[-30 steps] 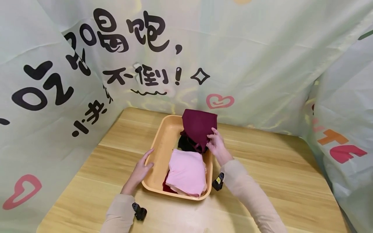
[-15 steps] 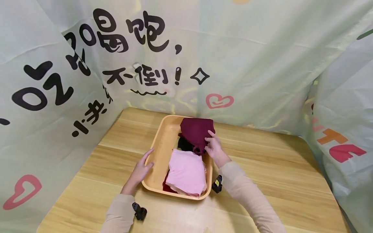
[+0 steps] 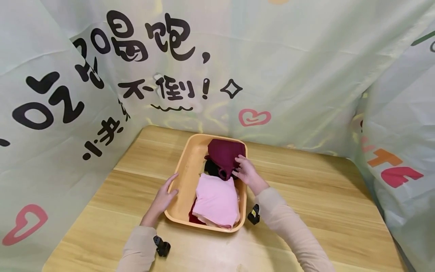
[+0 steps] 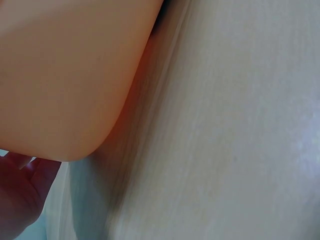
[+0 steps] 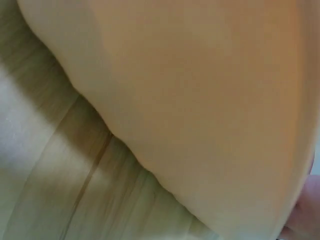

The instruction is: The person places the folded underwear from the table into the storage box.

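A peach-coloured plastic tray [image 3: 185, 162] stands on the wooden table, with folded clothes along its right side. My left hand [image 3: 163, 198] holds the tray's left rim, thumb over the inside; the left wrist view catches those fingers [image 4: 45, 175] at the rim. At the tray's far right, my right hand [image 3: 247, 172] holds the right edge of a folded maroon garment [image 3: 222, 151] with a small strap loop at its near end. Under it shows a black cloth item [image 3: 211, 168]. Nearer lies a folded pink garment [image 3: 217, 200], over a dark red cloth [image 3: 194, 218].
The wooden table [image 3: 312, 204] extends on both sides of the tray. Fabric curtains [image 3: 299, 75] with printed lettering hang behind it and at both sides. Small black devices are at the left wrist [image 3: 162, 247] and right wrist [image 3: 253, 214].
The maroon garment has come down and slightly left, from standing above the tray's far rim to lying inside it. My right hand moved left with it; the left hand stays at the rim.
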Demonstrator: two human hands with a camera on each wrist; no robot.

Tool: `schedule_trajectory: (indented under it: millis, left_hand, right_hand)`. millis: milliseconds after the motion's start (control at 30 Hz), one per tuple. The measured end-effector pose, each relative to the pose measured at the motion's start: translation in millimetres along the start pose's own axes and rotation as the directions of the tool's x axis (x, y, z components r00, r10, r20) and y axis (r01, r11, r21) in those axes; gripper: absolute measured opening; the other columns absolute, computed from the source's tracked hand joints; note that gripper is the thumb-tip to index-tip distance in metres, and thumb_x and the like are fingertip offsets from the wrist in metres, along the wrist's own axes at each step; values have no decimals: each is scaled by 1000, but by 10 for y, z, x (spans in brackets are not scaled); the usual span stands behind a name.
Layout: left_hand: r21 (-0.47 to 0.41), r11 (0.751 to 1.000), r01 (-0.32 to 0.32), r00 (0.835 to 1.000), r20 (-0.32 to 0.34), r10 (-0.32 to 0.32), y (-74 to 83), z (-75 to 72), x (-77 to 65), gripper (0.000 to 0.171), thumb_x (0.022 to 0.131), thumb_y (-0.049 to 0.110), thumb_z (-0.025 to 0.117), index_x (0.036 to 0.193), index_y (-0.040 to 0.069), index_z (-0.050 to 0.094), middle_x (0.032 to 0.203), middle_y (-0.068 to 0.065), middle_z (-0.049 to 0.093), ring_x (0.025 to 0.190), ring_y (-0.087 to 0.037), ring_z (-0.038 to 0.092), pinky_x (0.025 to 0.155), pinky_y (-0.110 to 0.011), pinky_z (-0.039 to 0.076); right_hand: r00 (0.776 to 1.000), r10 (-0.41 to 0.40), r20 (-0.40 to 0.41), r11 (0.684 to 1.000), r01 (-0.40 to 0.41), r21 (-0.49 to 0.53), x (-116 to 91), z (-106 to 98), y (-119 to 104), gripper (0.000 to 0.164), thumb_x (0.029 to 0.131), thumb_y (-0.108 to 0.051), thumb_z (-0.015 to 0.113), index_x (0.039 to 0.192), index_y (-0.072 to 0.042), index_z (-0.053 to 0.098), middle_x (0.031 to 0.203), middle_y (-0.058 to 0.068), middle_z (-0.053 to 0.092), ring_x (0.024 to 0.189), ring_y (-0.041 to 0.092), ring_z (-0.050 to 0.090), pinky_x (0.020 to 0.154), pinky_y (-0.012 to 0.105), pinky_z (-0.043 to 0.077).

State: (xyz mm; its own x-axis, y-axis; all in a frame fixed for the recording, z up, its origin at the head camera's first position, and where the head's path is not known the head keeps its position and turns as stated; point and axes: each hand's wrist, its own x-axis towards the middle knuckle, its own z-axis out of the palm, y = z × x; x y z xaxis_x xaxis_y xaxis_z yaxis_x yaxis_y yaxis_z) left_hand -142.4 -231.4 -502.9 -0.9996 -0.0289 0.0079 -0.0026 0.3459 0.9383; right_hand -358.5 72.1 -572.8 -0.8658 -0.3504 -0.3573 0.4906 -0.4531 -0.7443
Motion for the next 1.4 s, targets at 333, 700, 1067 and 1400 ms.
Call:
schedule_trajectory:
  millis: [333, 700, 1067, 1400]
  left_hand:
    - [-9, 1000, 27, 999, 38, -26, 93, -76, 87, 58, 86, -2, 47, 141, 6, 30, 147, -20, 22, 135, -41, 15, 107, -59, 12]
    - [37, 999, -37, 999, -19, 38, -213, -162, 351, 56, 87, -1, 47, 140, 8, 33, 147, -19, 26, 134, -40, 18, 107, -57, 15]
    - [182, 979, -92, 963, -235, 134, -204, -191, 452, 41, 85, -1, 49, 126, 2, 53, 129, -22, 50, 104, -36, 56, 69, -36, 51]
    - [681, 587, -439, 765, -60, 641, -167, -289, 552, 27, 77, 5, 62, 104, 1, 65, 113, -18, 61, 87, -35, 61, 65, -44, 52]
  right_hand:
    - [993, 20, 117, 999, -14, -52, 4, -348, -21, 53, 90, -22, 54, 139, -20, 33, 142, 16, 27, 131, 34, 28, 102, 47, 34]
    - [999, -13, 39, 992, 18, -121, -661, 116, -91, 58, 92, -21, 50, 142, -9, 22, 133, 16, 41, 123, 26, 41, 103, 42, 35]
    - [998, -40, -55, 987, 31, -160, -1680, 903, -344, 54, 97, -8, 26, 143, 4, 2, 142, 28, 19, 134, 36, 20, 111, 41, 22]
    - [955, -278, -102, 769, 158, -619, -1880, 583, -369, 52, 96, -15, 39, 139, 8, 20, 138, 30, 28, 128, 43, 28, 106, 52, 26]
